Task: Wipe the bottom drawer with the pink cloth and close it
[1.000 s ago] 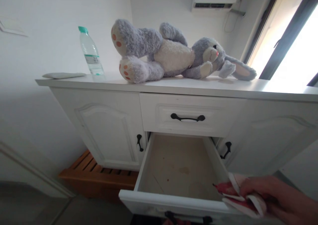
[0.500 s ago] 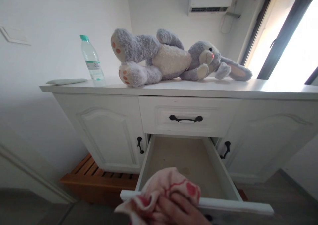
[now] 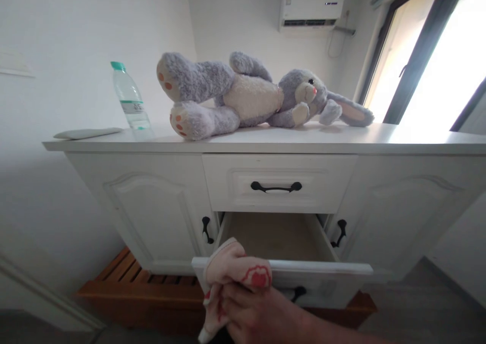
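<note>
A hand [image 3: 258,316] reaches in from the bottom edge, its fingers closed around a bunched pink cloth [image 3: 233,273] with red markings. From the angle of the arm it looks like the right hand, though this is not certain; no other hand is in view. The cloth is pressed against the top front edge of an open lower drawer [image 3: 304,269], at its left end, with a loose corner hanging down below the hand.

The drawer belongs to a white cabinet [image 3: 152,207] with black handles. Above the open drawer is 1 closed drawer [image 3: 276,182], and a closed door stands on each side. On the cabinet's top surface [image 3: 379,139] a grey and cream plush rabbit [image 3: 250,93] lies on its back, feet to the left. Left of it stands a clear water bottle [image 3: 129,98] with a green cap. A wooden slatted rack [image 3: 129,278] sits on the floor beneath the cabinet.
</note>
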`<state>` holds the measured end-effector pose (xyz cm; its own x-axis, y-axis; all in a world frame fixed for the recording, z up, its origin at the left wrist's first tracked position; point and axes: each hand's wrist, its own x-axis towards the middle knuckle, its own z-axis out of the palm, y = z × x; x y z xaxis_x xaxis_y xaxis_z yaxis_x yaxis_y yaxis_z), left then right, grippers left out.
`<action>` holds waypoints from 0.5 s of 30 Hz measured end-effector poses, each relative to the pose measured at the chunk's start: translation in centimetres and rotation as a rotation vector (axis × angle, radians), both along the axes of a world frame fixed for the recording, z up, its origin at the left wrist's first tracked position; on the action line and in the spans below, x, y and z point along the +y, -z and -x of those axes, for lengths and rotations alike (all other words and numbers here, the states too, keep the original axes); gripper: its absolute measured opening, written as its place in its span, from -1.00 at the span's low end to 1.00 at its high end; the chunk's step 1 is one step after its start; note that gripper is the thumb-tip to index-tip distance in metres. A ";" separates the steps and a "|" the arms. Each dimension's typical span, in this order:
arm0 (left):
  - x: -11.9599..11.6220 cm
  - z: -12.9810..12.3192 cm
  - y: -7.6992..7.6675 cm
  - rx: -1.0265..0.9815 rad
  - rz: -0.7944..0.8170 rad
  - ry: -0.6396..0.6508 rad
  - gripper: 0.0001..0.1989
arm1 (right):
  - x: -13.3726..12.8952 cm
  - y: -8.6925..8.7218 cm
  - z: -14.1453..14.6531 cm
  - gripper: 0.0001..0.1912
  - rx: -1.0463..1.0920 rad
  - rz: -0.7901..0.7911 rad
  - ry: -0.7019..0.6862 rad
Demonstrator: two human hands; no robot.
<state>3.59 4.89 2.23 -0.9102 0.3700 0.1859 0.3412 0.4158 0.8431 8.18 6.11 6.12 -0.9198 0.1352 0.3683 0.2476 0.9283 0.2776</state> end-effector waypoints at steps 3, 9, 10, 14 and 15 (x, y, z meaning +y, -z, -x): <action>3.3 -2.3 -1.4 0.149 -0.057 -0.113 -0.72 | 1.9 0.1 -0.2 -0.80 0.034 -0.064 0.041; 5.3 -0.6 -1.8 0.022 -0.122 -0.065 -0.70 | 4.9 0.9 1.4 -0.81 0.188 -0.122 -0.017; 4.8 0.3 -1.7 -0.015 -0.135 -0.035 -0.69 | 5.0 0.9 1.5 -0.82 0.198 -0.121 -0.027; 2.0 3.9 -1.1 -0.224 -0.290 0.181 -0.67 | 4.7 1.3 2.0 -0.82 0.214 -0.165 -0.091; 1.4 4.5 -0.9 -0.294 -0.349 0.258 -0.67 | 4.7 1.4 2.1 -0.81 0.216 -0.174 -0.111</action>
<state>-0.92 6.30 3.18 -0.8300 0.5508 0.0881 0.1232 0.0270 0.9920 6.04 10.83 4.71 -0.8234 -0.0439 0.5658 0.2180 0.8961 0.3868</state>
